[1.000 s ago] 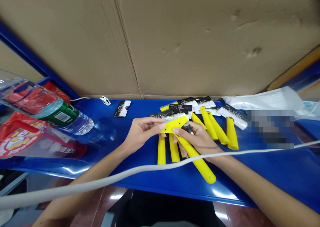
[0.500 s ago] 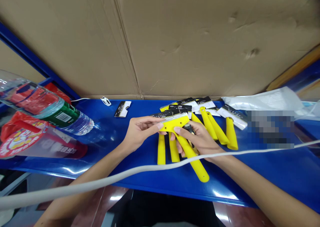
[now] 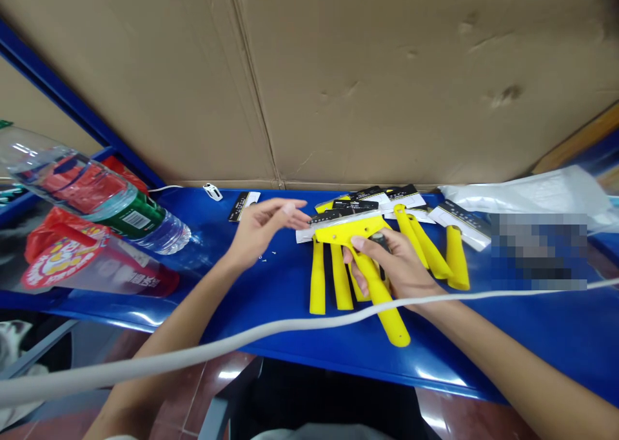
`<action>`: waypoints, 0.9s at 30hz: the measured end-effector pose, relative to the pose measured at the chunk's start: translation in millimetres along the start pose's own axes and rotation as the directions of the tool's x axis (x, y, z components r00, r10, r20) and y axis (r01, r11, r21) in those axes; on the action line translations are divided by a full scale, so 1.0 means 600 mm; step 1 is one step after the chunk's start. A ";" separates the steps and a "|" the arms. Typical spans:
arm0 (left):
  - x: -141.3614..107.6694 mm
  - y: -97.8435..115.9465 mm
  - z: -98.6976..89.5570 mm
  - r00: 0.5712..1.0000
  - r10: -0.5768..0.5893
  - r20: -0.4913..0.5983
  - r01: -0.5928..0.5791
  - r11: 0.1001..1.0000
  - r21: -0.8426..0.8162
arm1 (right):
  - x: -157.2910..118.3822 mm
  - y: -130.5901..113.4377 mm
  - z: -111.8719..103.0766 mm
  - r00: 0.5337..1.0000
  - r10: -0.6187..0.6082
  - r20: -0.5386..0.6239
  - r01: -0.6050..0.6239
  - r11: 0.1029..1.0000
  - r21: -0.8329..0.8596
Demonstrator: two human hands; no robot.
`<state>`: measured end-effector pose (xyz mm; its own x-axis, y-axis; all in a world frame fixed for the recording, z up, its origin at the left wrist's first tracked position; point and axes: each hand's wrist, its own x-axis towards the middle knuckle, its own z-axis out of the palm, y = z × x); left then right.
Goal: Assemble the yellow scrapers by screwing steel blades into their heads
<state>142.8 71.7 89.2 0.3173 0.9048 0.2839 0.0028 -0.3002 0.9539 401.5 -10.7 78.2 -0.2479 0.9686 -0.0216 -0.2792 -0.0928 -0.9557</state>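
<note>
My right hand (image 3: 387,262) grips a yellow scraper (image 3: 349,231) just below its wide head, with the handle slanting toward the table's front edge. A dark tool (image 3: 380,239), mostly hidden, is tucked in the same hand. To the left of the scraper head, my left hand (image 3: 264,229) is raised with its fingers apart and nothing in them. Several yellow handles (image 3: 317,279) lie beneath and beside the held scraper. Tiny bits (image 3: 274,253) rest on the blue surface near my left wrist.
At left stand a large bottle (image 3: 130,219) and a red-lidded cup (image 3: 120,266). Black-and-white cards (image 3: 461,224) and a white plastic bag (image 3: 527,191) lie toward the back. A white cable (image 3: 290,326) crosses in front; cardboard (image 3: 367,91) stands behind.
My left hand has let go of the scraper head and moved left, its fingers opening. The scraper has turned slightly in my right hand. The camera view has shifted a little.
</note>
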 end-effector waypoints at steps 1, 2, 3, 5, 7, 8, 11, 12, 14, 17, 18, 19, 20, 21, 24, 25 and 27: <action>0.009 0.002 -0.020 1.000 0.010 -0.022 -0.009 0.998 0.065 | 0.000 0.001 -0.001 1.000 -0.021 -0.022 0.021 1.000 0.009; 0.018 0.003 -0.042 1.000 -0.001 -0.002 0.002 0.987 0.163 | 0.000 0.002 -0.003 0.998 -0.036 -0.047 0.038 0.999 0.025; 0.025 0.004 -0.064 0.999 -0.027 0.045 0.014 0.963 0.270 | 0.001 0.002 -0.004 0.997 -0.040 -0.069 0.043 0.998 0.036; 0.034 0.003 -0.106 0.975 -0.134 0.178 0.033 0.877 0.480 | 0.001 0.001 -0.005 0.995 -0.034 -0.095 0.038 0.999 0.037; 0.037 0.000 -0.136 0.899 -0.304 0.316 0.047 0.784 0.619 | 0.002 -0.002 -0.005 0.995 -0.019 -0.102 0.022 0.999 0.026; 0.036 -0.002 -0.146 0.850 -0.385 0.359 0.060 0.749 0.660 | 0.003 -0.003 -0.005 0.995 -0.010 -0.102 0.012 1.000 0.023; 0.033 -0.007 -0.159 0.734 -0.532 0.423 0.092 0.694 0.714 | 0.006 -0.006 -0.003 0.994 0.033 -0.106 -0.030 0.999 0.034; 0.032 -0.008 -0.159 0.715 -0.551 0.430 0.093 0.685 0.723 | 0.007 -0.005 -0.002 0.993 0.053 -0.104 -0.049 0.998 0.037; 0.032 -0.007 -0.159 0.696 -0.569 0.438 0.080 0.668 0.740 | 0.009 -0.003 -0.001 0.991 0.096 -0.091 -0.092 0.995 0.046; 0.033 -0.006 -0.162 0.677 -0.583 0.450 0.066 0.657 0.751 | 0.009 0.004 0.000 0.984 0.169 -0.046 -0.167 0.985 0.047; 0.034 -0.007 -0.164 0.674 -0.583 0.454 0.067 0.660 0.748 | 0.009 0.008 0.000 0.981 0.193 -0.034 -0.192 0.981 0.043; 0.034 -0.009 -0.167 0.673 -0.581 0.457 0.071 0.666 0.742 | 0.009 0.011 -0.001 0.976 0.217 -0.021 -0.216 0.976 0.036; 0.034 -0.012 -0.168 0.675 -0.578 0.458 0.077 0.673 0.736 | 0.009 0.014 -0.001 0.971 0.237 -0.009 -0.237 0.971 0.026; 0.034 -0.015 -0.170 0.680 -0.573 0.457 0.082 0.680 0.729 | 0.009 0.017 -0.002 0.968 0.251 0.005 -0.251 0.968 0.016; 0.032 -0.023 -0.169 0.708 -0.542 0.453 0.081 0.700 0.710 | 0.010 0.023 -0.003 0.967 0.254 0.034 -0.255 0.967 0.006; 0.032 -0.026 -0.167 0.717 -0.531 0.452 0.078 0.705 0.704 | 0.010 0.024 -0.002 0.967 0.251 0.038 -0.252 0.968 0.010; 0.032 -0.028 -0.161 0.727 -0.518 0.452 0.075 0.713 0.697 | 0.011 0.025 -0.002 0.967 0.250 0.040 -0.251 0.968 0.018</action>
<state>57.1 123.4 88.0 0.6575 0.6766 -0.3316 0.6866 -0.3567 0.6335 396.9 -5.7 63.5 -0.3471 0.9045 -0.2479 -0.2251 -0.3370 -0.9142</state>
